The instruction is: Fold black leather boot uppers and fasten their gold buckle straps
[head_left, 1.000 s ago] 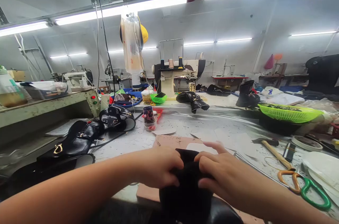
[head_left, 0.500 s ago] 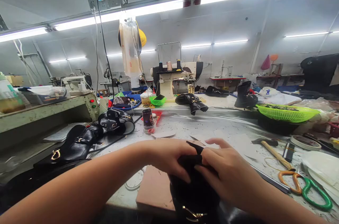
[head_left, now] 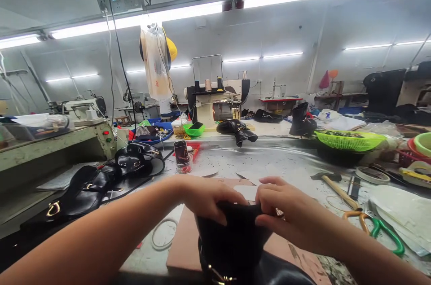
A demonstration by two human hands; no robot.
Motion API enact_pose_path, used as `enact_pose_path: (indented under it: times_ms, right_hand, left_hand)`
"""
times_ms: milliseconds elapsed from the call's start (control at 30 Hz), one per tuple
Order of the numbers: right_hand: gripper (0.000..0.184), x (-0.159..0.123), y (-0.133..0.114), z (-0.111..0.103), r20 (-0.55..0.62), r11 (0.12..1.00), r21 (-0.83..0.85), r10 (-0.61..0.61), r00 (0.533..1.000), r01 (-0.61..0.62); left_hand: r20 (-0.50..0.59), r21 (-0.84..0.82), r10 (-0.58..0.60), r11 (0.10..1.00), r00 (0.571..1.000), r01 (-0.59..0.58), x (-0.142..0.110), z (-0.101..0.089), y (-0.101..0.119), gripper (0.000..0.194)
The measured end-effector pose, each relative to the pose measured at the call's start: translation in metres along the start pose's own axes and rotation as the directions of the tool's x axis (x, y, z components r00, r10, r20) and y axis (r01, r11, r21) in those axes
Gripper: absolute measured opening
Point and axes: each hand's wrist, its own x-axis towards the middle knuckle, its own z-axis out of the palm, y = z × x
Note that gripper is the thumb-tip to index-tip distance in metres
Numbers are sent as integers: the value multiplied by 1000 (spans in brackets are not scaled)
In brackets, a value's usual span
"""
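A black boot (head_left: pixel 232 240) with a gold-coloured buckle stands in front of me, its upper edge between my hands. My left hand (head_left: pixel 210 197) pinches the rim on the left, thumb on the near side. At the right of the same rim, my right hand (head_left: pixel 279 204) is closed with thumb and fingers on the edge. Under the boot lies a pinkish board (head_left: pixel 183 240). The boot's lower part runs out of view at the bottom.
More black boots (head_left: pixel 90 186) lie at the left. A phone (head_left: pixel 182 152) leans in a clear cup. On the right are a hammer (head_left: pixel 340 190), scissors (head_left: pixel 380 231), a tape roll (head_left: pixel 372 175) and a green basket (head_left: pixel 350 140). A sewing machine (head_left: pixel 215 101) stands behind.
The boot's rim has been spread wider, with my hands farther apart on it. A black strip that stuck up between my fingers no longer shows. My view has turned slightly right.
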Motion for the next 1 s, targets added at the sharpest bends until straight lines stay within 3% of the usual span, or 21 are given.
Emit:
enact_pose_path:
  times_ms: [67, 167, 233, 333, 433, 667, 733, 800, 900, 1000]
  right_hand:
    - [25, 0, -4, 3, -102, 998, -50, 17, 995, -22]
    - [21, -2, -9, -1, -187, 992, -96, 61, 981, -80]
    - [22, -5, -9, -9, -99, 992, -78, 91, 991, -99]
    - [24, -10, -3, -20, 54, 988, -42, 148, 987, -146]
    - [24, -12, 3, -19, 50, 980, -33, 199, 979, -198]
    - [25, -10, 0, -4, -109, 985, 16, 172, 979, -171]
    - [23, -8, -4, 1, -206, 988, 30, 153, 966, -150]
    - [22, -7, -6, 7, -319, 988, 41, 152, 935, -147]
    - [18, -6, -6, 17, -386, 974, 177, 201, 900, -141]
    - [15, -7, 0, 29, -312, 909, 388, 287, 906, -154]
  left_hand:
    - [-40, 52, -16, 998, 999, 18, 7, -5, 6, 47]
    - [-211, 151, 23, 989, 977, 9, 20, -10, 14, 19]
    - [-272, 187, 64, 982, 960, -12, 26, -11, 17, 9]
    - [-267, 166, 60, 986, 962, -15, 27, -10, 14, 12]
    - [-227, 119, 45, 993, 973, -19, 23, -4, 7, 14]
    - [-182, 28, 124, 992, 975, -121, 17, 6, 3, 33]
    - [-208, 17, 93, 996, 974, -91, 19, 8, 7, 36]
    - [-283, 41, 70, 997, 957, -61, 20, 10, 12, 26]
    - [-408, 18, 93, 995, 908, -94, 21, 16, 14, 4]
    - [-490, -99, 32, 991, 871, -92, 19, 26, 6, 10]
